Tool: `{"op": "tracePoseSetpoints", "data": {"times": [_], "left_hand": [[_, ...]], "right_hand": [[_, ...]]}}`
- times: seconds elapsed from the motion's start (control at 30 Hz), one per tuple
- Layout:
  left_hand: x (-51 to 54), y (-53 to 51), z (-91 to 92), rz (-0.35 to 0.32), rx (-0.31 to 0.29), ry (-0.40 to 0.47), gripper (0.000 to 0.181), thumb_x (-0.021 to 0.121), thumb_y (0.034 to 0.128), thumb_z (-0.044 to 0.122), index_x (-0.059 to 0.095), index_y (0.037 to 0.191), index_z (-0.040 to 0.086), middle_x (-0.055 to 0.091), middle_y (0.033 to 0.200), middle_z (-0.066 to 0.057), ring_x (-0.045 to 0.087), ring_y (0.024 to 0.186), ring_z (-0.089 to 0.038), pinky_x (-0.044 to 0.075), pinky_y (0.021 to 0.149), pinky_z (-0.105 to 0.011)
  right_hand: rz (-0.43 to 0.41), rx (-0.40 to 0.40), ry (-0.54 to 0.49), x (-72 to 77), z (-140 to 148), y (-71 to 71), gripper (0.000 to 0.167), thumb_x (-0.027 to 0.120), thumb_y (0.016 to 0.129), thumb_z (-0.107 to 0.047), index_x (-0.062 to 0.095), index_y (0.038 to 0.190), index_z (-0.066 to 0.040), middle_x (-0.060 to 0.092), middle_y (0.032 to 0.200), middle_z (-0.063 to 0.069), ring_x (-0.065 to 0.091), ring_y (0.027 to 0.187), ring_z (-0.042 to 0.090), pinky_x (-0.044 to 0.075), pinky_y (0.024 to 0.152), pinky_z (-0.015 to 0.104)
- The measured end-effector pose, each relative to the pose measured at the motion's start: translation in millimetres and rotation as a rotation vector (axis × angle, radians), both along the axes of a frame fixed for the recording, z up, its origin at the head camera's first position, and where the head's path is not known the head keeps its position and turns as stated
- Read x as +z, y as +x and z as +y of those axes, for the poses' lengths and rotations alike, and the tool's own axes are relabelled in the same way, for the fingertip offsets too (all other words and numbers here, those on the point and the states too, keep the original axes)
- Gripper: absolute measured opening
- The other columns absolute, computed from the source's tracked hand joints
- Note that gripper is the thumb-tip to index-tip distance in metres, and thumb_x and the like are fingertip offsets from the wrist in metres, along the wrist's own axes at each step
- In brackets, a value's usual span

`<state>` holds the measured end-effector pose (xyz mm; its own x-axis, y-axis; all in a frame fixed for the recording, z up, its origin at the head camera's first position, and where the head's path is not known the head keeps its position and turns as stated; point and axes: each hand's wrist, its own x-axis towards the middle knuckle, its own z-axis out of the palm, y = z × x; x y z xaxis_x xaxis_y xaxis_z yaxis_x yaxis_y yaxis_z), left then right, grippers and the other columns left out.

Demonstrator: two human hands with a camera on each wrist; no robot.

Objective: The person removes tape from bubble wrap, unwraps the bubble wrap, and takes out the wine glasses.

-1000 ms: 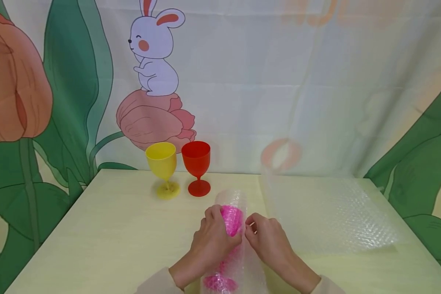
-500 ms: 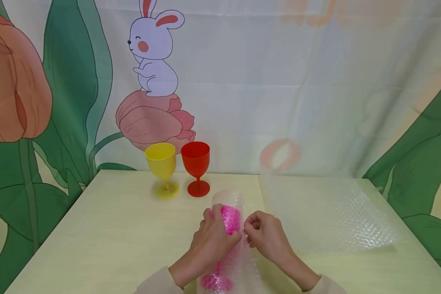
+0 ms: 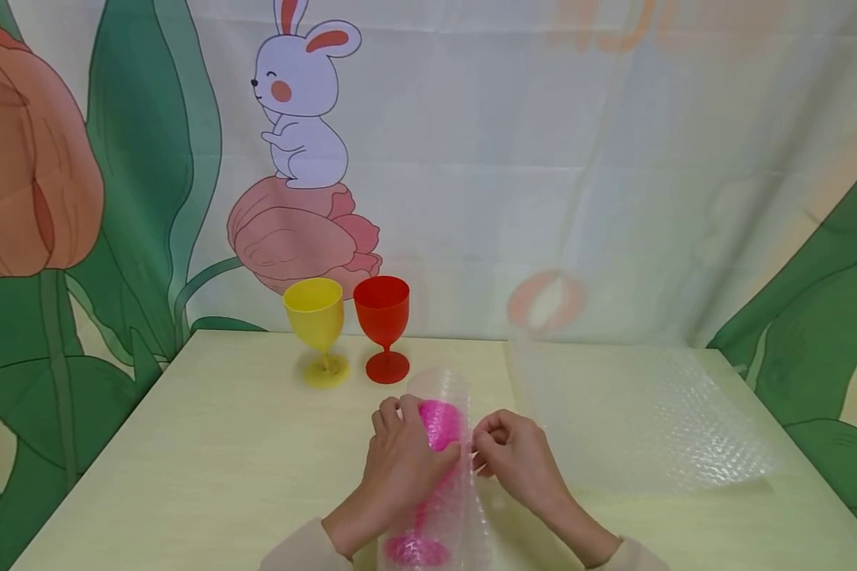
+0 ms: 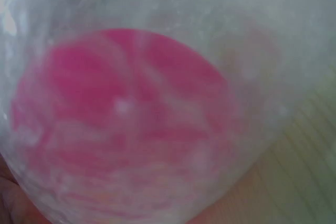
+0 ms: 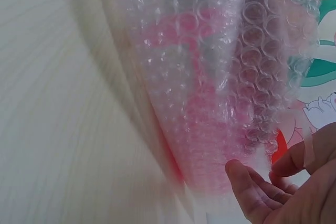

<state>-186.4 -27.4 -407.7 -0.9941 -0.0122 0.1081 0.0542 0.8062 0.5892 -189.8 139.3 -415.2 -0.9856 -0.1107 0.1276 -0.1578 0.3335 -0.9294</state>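
Note:
A pink goblet lies on its side inside a roll of clear bubble wrap at the table's front middle. My left hand grips the roll around the goblet's bowl. On the roll's right side, the curled fingers of my right hand pinch the loose edge of the wrap. The right wrist view shows the goblet's base and stem through the bubbles, and a narrow see-through strip on a finger of that hand. Blurred pink fills the left wrist view behind wrap.
A yellow goblet and a red goblet stand upright at the back of the pale table. Another bubble wrap sheet lies flat on the right. A printed cloth hangs behind the table.
The roll with the pink goblet has shifted slightly left, and its loose flap has drawn in closer. My left hand moved left with it; the right hand followed a little.

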Motion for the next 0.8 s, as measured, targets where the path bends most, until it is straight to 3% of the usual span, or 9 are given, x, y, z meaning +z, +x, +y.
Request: {"op": "tracePoseSetpoints", "data": {"times": [0.2,0.33,0.47,0.7,0.8], "left_hand": [[6.2,-2.2,-2.1,-0.058,0.015,0.03,0.076,0.083,0.081,0.027,0.04,0.141,0.006,0.047,0.123,-0.02,0.053,0.106,-0.034,0.056,0.078,-0.051],[7.9,0.1,-1.6,-0.067,-0.037,0.046,0.062,0.076,0.0884,0.02,0.049,0.144,0.019,0.039,0.142,-0.022,0.055,0.108,-0.038,0.056,0.077,-0.053],[7.1,2.1,0.1,-0.089,-0.071,0.005,0.046,0.07,0.094,0.019,0.058,0.138,0.022,0.029,0.153,-0.025,0.053,0.112,-0.041,0.056,0.079,-0.054],[2.6,4.4,1.3,-0.056,-0.071,-0.09,0.057,0.083,0.087,0.038,0.055,0.134,0.02,0.032,0.145,-0.024,0.053,0.108,-0.039,0.057,0.076,-0.05],[2.1,4.2,-0.1,-0.021,-0.068,-0.108,0.058,0.086,0.0843,0.035,0.055,0.131,0.019,0.037,0.139,-0.023,0.055,0.1,-0.037,0.056,0.074,-0.05]], "right_hand": [[-0.035,-0.01,-0.076,0.8,-0.5,0.9,0.008,0.057,0.095,0.0,0.064,0.092,0.004,0.07,0.073,0.009,0.071,0.062,0.021,0.061,0.06,0.032],[-0.063,-0.013,-0.112,2.4,-1.9,1.7,0.008,0.057,0.096,0.0,0.063,0.093,0.005,0.069,0.074,0.01,0.07,0.063,0.021,0.061,0.061,0.032],[-0.076,-0.01,-0.12,2.5,-3.3,1.7,0.01,0.056,0.098,-0.002,0.062,0.095,0.006,0.068,0.076,0.011,0.069,0.064,0.021,0.061,0.062,0.031],[-0.077,-0.021,-0.126,1.7,-3.0,2.6,0.009,0.054,0.098,-0.001,0.06,0.095,0.004,0.067,0.077,0.01,0.068,0.065,0.02,0.061,0.063,0.031],[-0.075,-0.023,-0.112,1.6,-1.7,3.6,0.009,0.054,0.097,-0.002,0.059,0.102,0.003,0.066,0.079,0.011,0.066,0.065,0.021,0.061,0.064,0.033]]}}
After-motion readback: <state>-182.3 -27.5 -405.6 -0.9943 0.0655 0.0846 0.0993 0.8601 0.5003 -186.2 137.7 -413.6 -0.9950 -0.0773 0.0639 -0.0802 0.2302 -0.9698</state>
